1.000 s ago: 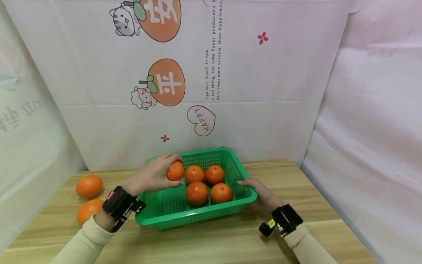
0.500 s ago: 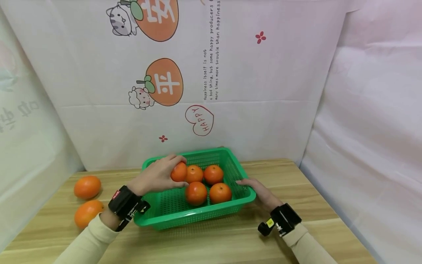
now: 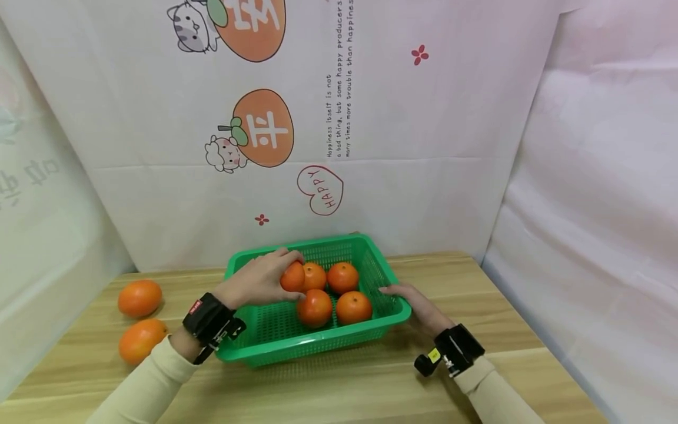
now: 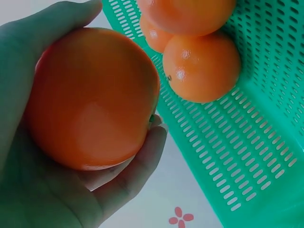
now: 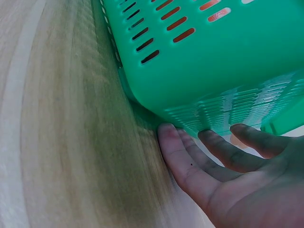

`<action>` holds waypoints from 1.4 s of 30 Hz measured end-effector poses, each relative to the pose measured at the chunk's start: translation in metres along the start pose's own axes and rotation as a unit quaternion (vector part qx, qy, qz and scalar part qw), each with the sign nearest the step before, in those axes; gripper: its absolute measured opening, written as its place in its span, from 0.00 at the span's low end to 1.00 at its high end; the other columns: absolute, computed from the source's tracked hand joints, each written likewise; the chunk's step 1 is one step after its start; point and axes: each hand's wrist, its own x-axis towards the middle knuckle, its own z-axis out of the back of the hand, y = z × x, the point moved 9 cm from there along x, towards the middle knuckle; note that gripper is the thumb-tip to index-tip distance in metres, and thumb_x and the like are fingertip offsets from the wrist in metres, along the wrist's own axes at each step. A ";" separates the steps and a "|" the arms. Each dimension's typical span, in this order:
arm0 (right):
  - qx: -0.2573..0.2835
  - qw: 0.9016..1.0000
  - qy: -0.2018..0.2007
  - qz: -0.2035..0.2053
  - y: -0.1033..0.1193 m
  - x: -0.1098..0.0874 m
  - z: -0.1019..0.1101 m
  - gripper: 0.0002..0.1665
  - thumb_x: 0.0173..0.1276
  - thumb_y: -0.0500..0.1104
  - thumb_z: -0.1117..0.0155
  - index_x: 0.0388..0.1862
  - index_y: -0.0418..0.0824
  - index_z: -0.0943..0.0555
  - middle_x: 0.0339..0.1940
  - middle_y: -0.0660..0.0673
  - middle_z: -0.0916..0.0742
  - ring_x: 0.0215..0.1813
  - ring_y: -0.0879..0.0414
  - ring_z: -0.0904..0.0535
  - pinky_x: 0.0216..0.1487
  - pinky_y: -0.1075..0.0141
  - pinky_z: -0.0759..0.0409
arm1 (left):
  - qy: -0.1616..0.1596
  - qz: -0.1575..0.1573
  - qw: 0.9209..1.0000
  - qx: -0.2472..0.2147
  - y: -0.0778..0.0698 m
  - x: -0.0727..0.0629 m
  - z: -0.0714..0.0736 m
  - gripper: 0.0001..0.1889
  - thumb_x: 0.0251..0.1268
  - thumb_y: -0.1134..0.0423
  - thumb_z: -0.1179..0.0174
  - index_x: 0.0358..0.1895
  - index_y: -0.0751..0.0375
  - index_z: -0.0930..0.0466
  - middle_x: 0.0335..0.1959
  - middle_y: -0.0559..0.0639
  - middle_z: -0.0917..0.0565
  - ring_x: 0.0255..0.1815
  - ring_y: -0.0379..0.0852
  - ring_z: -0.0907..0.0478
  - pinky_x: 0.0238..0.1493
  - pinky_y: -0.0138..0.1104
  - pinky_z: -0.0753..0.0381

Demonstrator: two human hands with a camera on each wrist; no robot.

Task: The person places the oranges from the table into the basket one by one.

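Left hand (image 3: 263,279) farther right, around orange fruit (image 3: 292,277)

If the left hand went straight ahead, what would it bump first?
Its held orange fruit would probably touch the back-left fruit in the green basket, unless it's higher; depth is unclear.

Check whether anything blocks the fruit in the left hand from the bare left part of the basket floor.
No visible obstacle: the bare basket floor lies to the near left of the held fruit in the head view. The back-left fruit sits just right of it, partly hidden; whether they touch, I can't tell.
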 end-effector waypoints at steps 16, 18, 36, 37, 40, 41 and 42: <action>0.006 1.000 0.010 0.007 0.001 -0.001 -0.003 0.43 0.80 0.56 0.48 0.83 0.32 0.43 0.62 0.42 0.13 0.60 0.54 0.15 0.61 0.62 0.17 | 0.057 0.023 0.998 0.004 0.003 0.008 -0.023 0.37 0.59 0.43 0.25 0.69 0.55 0.24 0.60 0.51 0.19 0.47 0.44 0.21 0.43 0.35 0.18; 0.008 1.000 0.009 0.008 0.001 -0.001 -0.002 0.43 0.80 0.56 0.48 0.83 0.32 0.42 0.60 0.43 0.12 0.59 0.54 0.14 0.61 0.62 0.16 | 0.056 0.024 0.998 0.004 0.004 0.009 -0.024 0.37 0.59 0.43 0.25 0.69 0.55 0.24 0.60 0.51 0.19 0.47 0.44 0.20 0.42 0.35 0.18; 0.008 1.000 0.010 0.004 0.001 0.001 -0.002 0.43 0.79 0.56 0.47 0.82 0.31 0.40 0.57 0.46 0.11 0.57 0.55 0.13 0.60 0.62 0.16 | 0.061 0.027 0.998 -0.007 0.024 0.013 -0.038 0.36 0.57 0.42 0.24 0.66 0.55 0.22 0.57 0.50 0.17 0.49 0.43 0.20 0.48 0.38 0.17; 0.007 1.000 0.011 0.005 0.001 0.001 -0.002 0.43 0.79 0.56 0.47 0.82 0.31 0.40 0.57 0.46 0.11 0.56 0.55 0.13 0.60 0.62 0.16 | 0.064 0.028 0.998 -0.010 0.025 0.013 -0.038 0.36 0.58 0.43 0.24 0.66 0.55 0.23 0.57 0.50 0.17 0.49 0.43 0.21 0.48 0.38 0.18; 0.005 1.000 0.012 0.005 0.002 0.001 -0.002 0.43 0.80 0.56 0.48 0.82 0.30 0.41 0.57 0.45 0.11 0.57 0.56 0.14 0.61 0.62 0.16 | 0.067 0.030 0.997 -0.018 0.029 0.014 -0.040 0.36 0.57 0.44 0.23 0.66 0.56 0.23 0.57 0.50 0.17 0.50 0.43 0.21 0.49 0.39 0.18; 0.003 1.000 0.012 0.005 0.002 0.001 -0.002 0.44 0.80 0.56 0.48 0.82 0.30 0.41 0.58 0.45 0.12 0.57 0.56 0.14 0.61 0.62 0.17 | 0.068 0.030 0.997 -0.020 0.030 0.014 -0.040 0.36 0.57 0.44 0.23 0.66 0.56 0.23 0.57 0.50 0.17 0.50 0.43 0.21 0.49 0.39 0.17; 0.003 1.000 0.012 0.005 0.002 0.001 -0.003 0.44 0.80 0.56 0.48 0.82 0.31 0.41 0.59 0.44 0.12 0.58 0.55 0.14 0.62 0.62 0.17 | 0.068 0.028 0.997 -0.022 0.030 0.015 -0.040 0.36 0.57 0.45 0.23 0.66 0.56 0.22 0.57 0.51 0.17 0.50 0.43 0.20 0.49 0.39 0.17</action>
